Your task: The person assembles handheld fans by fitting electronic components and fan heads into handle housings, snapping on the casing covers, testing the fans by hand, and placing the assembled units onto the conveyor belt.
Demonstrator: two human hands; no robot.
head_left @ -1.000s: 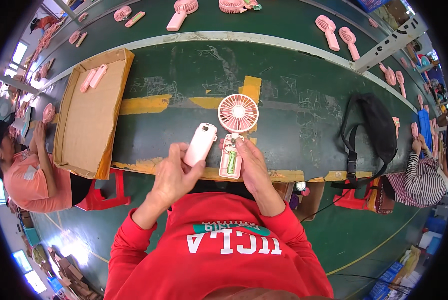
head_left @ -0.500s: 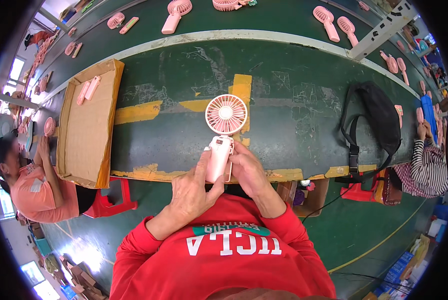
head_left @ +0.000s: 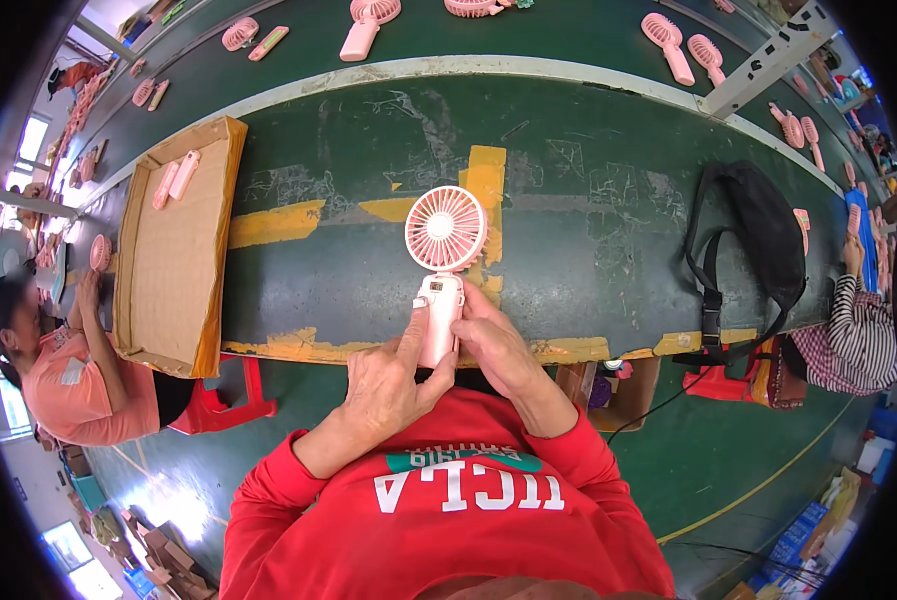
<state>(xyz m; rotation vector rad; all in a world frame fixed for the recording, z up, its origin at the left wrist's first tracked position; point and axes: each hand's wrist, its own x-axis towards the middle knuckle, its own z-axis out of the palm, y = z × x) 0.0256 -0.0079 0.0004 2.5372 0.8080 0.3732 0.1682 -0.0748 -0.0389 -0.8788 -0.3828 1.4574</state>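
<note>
the long green bench [head_left: 608, 230] runs left to right across the view, its near edge worn and edged with yellow tape, and a pale rail marks its far edge, beyond which more pink fans lie on a second green surface. on the bench's left end a shallow cardboard tray [head_left: 173, 265] lies with its long side running near to far, holding two small pink pieces at its far end; on the right a black bag [head_left: 758, 235] slumps over the near edge with its strap hanging down. between tray and bag the green top is open, marked only by yellow tape patches [head_left: 483, 185]. at the middle of the near edge a pink handheld fan [head_left: 443, 265] is held upright, its long axis pointing from the person's chest toward the far side, round grille head far, pale handle near. the handle lies between the two hands, so both are equally close to it. the left hand [head_left: 388, 385] wraps the handle from the left, thumb stretched up along its face, closed on it. the right hand [head_left: 498, 345] grips the handle from the right, fingers curled round its lower part, likewise closed on it. the fan's head sits over the bench, with open room left, right and far of it. a co-worker in an orange top [head_left: 78, 385] sits at the left end, a striped sleeve [head_left: 863, 320] at the right.
</note>
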